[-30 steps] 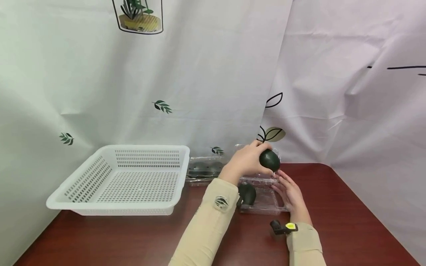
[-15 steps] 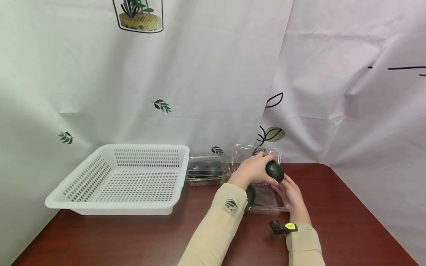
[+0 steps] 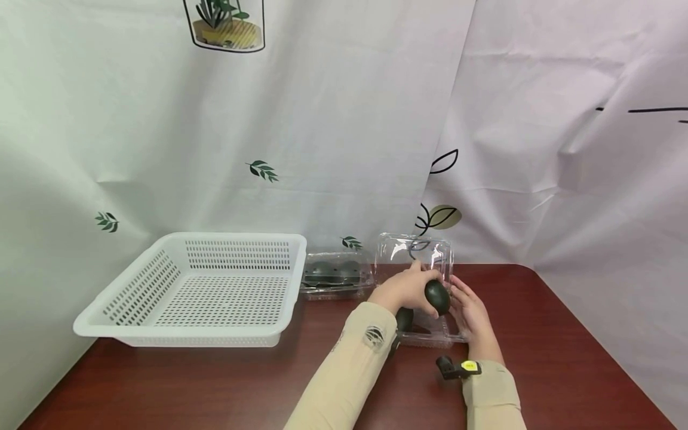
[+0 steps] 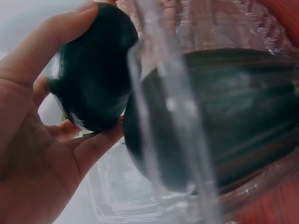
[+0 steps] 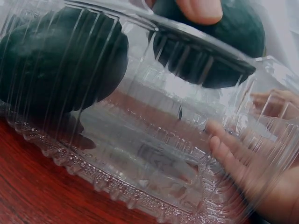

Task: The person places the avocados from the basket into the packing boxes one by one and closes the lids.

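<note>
Fingers and thumb of my left hand (image 3: 404, 291) grip a dark green, glossy avocado (image 3: 438, 297) over a clear plastic clamshell box (image 3: 427, 341). In the right wrist view the lower part of this avocado (image 5: 203, 70) shows behind the box's ribbed wall. A second avocado (image 3: 405, 320), partly hidden by the left hand, lies in the left half of the box. It looks large in the left wrist view, beside the held one. My right hand (image 3: 474, 316) rests with extended fingers against the box's right side. The box's lid (image 3: 411, 246) stands raised at the back.
A white perforated plastic basket (image 3: 183, 341) stands on the left of the dark red table (image 3: 226, 382). Between basket and box, at the back, is another clear box (image 3: 335, 292) with dark green fruits inside. A printed white curtain (image 3: 344, 119) hangs behind.
The left hand has brought the avocado down from in front of the raised lid to the box's right half. The right hand has stayed at the box's side.
</note>
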`<act>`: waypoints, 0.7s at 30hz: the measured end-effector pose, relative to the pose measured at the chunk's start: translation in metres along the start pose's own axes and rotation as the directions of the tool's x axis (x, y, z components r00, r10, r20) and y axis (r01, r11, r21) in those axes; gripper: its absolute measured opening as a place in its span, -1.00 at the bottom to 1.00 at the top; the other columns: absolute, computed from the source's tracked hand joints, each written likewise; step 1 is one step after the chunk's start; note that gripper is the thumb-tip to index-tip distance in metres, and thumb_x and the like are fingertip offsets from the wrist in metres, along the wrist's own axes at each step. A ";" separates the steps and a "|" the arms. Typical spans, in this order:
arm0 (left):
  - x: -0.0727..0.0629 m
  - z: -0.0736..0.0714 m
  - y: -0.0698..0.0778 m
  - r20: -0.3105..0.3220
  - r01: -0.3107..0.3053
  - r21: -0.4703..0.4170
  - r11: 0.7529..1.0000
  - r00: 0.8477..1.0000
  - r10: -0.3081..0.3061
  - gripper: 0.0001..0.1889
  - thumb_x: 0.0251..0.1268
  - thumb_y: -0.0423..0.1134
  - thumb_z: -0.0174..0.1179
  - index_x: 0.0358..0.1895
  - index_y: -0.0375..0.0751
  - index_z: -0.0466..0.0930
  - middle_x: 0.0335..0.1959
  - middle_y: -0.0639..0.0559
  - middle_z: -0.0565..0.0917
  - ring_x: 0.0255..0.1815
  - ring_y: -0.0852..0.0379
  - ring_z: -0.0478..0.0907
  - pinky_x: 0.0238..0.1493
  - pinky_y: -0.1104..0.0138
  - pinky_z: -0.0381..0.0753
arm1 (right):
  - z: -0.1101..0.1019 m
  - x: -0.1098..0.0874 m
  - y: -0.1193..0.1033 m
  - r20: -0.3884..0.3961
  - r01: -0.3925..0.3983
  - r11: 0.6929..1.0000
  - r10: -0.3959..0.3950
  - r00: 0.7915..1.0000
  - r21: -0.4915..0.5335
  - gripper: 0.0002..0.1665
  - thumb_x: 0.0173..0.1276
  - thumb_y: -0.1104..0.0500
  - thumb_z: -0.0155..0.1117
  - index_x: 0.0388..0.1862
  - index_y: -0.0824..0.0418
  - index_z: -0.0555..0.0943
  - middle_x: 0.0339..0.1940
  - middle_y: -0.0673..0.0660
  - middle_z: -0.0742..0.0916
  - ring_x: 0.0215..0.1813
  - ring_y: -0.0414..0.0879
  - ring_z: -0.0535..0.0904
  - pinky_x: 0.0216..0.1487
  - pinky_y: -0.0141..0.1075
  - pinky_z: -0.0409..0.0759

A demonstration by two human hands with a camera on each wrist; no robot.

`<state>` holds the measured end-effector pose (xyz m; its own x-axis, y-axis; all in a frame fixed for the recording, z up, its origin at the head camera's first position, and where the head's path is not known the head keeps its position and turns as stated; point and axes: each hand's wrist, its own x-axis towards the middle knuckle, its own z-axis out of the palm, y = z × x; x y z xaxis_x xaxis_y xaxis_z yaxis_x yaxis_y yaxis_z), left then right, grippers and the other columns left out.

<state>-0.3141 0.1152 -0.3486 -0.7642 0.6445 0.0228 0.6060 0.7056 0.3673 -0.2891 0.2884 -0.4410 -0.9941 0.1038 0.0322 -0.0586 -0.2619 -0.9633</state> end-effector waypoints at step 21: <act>0.000 0.015 -0.002 0.074 -0.109 0.210 0.972 0.993 0.095 -0.25 -0.35 0.12 0.51 0.13 0.37 0.47 0.01 0.25 0.44 -0.14 0.21 0.30 -0.14 0.29 0.22 | 0.008 -0.002 -0.011 -0.062 -0.109 0.992 0.114 0.992 0.071 -0.35 0.49 0.15 -0.10 0.48 0.21 0.00 -0.24 -0.23 0.67 -0.15 -0.36 0.57 -0.05 -0.48 0.44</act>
<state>-0.3122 0.1177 -0.3631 -0.6844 0.7290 -0.0115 0.7185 0.6771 0.1590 -0.2870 0.2836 -0.4281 -0.9866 0.1331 -0.0941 0.0439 -0.3389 -0.9398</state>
